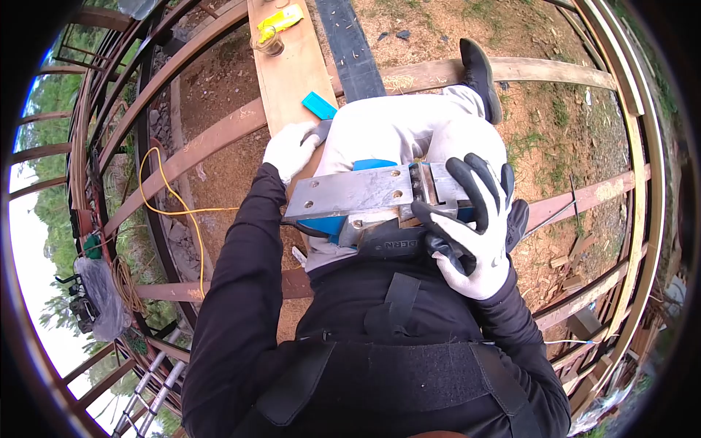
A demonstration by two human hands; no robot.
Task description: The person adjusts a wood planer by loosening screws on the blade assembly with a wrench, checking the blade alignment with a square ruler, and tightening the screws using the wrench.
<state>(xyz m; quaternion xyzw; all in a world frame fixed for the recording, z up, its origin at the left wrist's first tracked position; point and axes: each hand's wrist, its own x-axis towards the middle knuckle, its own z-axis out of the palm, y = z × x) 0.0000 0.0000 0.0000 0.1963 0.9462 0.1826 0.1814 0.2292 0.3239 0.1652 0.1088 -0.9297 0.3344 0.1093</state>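
Observation:
An electric hand planer lies upside down across my lap, its metal sole and blade slot facing up and parts of its blue body showing below. My right hand, in a white and black glove, is over the planer's right end with fingers spread; one fingertip is close to the sole near the slot. My left hand, gloved the same way, lies at the edge of a wooden plank, dark fingers stretched out beside my thigh. Just beyond those fingers, a small blue slotted piece lies on the plank.
Farther along the plank are a yellow packet and a clear jar. A dark board runs beside it. Wooden beams cross above dirt ground. A yellow cord loops at the left, near a plastic-wrapped machine.

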